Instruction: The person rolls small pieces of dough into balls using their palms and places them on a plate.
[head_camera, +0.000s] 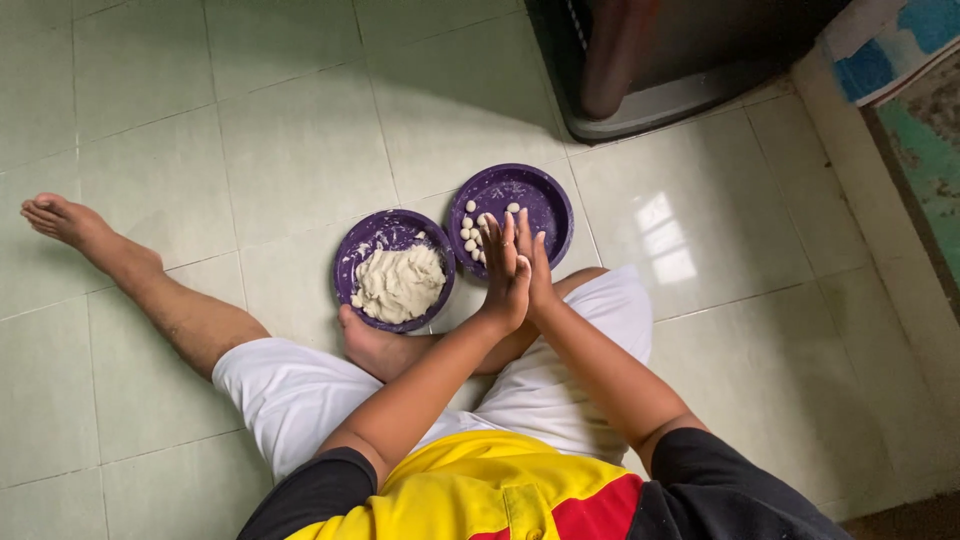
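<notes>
My left hand (503, 272) and right hand (540, 270) press palm to palm above the dough plate (395, 270); anything between: cannot tell. Dough (400, 283) looks soft, sticky; pinch from top.

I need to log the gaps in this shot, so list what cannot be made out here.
- Head view: whatever lies between the palms; left hand and right hand are pressed flat together.
- Part of the small dough balls in the right purple bowl, covered by the fingers.
- The dark appliance, cut off by the top edge.
</notes>
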